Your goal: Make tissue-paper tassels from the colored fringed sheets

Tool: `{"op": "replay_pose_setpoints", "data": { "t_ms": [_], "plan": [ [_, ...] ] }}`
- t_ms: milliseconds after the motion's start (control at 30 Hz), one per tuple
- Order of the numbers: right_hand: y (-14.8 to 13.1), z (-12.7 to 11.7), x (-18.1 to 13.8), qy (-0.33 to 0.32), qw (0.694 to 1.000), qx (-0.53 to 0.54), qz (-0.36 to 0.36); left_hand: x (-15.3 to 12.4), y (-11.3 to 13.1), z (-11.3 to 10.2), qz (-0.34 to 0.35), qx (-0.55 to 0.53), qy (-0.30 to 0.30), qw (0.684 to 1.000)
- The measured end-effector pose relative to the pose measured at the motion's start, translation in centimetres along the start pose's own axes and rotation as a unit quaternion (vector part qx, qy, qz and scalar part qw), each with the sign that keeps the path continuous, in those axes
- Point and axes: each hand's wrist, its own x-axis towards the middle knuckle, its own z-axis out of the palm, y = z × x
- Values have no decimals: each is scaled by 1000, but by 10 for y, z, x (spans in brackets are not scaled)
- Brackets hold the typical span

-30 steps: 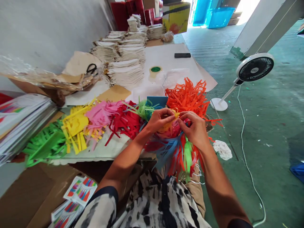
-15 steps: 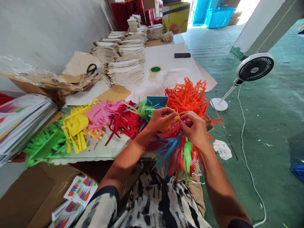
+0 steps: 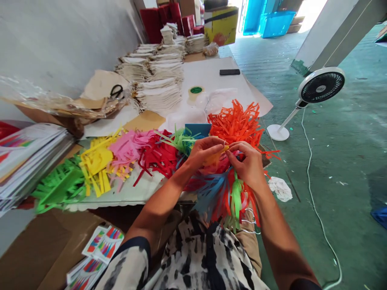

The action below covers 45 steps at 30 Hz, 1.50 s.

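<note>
My left hand (image 3: 207, 152) is closed in a pinch on a yellow paper tassel (image 3: 215, 158), whose fringe hangs below the fingers. Opposite it, my right hand (image 3: 247, 161) pinches the twisted end of the same tassel with thumb and forefinger. Beneath both hands, blue fringe (image 3: 213, 189), a light green tassel (image 3: 236, 199) and red-orange strips spill over the table edge onto my lap. A heap of orange fringe (image 3: 237, 123) lies just beyond the hands. To the left sit fringed bundles in crimson (image 3: 160, 155), pink (image 3: 131, 145), yellow (image 3: 96, 159) and green (image 3: 62, 181).
Stacks of whitish bundles (image 3: 160, 92) line the table's wall side. A tape roll (image 3: 196, 92), a black phone-like object (image 3: 229, 72) and scissors (image 3: 116, 91) lie farther back. On the floor at right stand a white fan (image 3: 322, 86) and its cord (image 3: 310, 181).
The hands stay joined at the yellow tassel, with only slight finger movement. The whole view has shifted a little.
</note>
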Motion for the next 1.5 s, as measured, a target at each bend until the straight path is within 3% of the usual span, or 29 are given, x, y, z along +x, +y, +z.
{"op": "replay_pose_setpoints", "data": {
  "t_ms": [100,267,367,567,667,767,833,900,1000,1067,1133,1200,1300,1333,1433,1500],
  "plan": [
    [-2,-1,-2,-1,1000,3,4,0,0,8,37,30,30,998],
    [-5,-1,-6,-6,997,22,78,1,-3,17,76,95,71,990],
    [-6,3,-5,2,997,35,71,0,-4,21,84,133,90,983],
    [-2,7,-3,52,991,75,101,-2,-11,28,61,78,67,993],
    [-1,3,-4,54,988,114,86,0,-12,18,62,66,49,995],
    [-1,-3,-4,38,990,123,52,0,2,-9,85,113,85,986],
    [0,-8,-4,48,993,101,31,-4,17,-37,137,192,126,963],
    [1,-10,-4,75,995,68,23,-12,30,-66,195,322,116,919],
    [3,-11,-1,113,993,31,26,-27,34,-100,223,505,-64,831],
    [4,-9,1,118,992,21,28,-34,25,-112,203,591,-137,769],
    [4,-6,2,111,993,10,26,-38,13,-117,170,643,-145,732],
    [4,-5,2,104,994,0,22,-39,7,-121,151,662,-128,723],
    [5,-6,2,103,994,-3,21,-37,17,-128,144,650,-99,740],
    [5,-7,2,102,995,-1,23,-36,26,-131,140,621,-71,768],
    [5,-8,2,95,995,2,24,-28,57,-131,128,428,70,892],
    [4,-7,3,88,996,-1,20,-20,72,-123,105,292,119,943]
  ]
}}
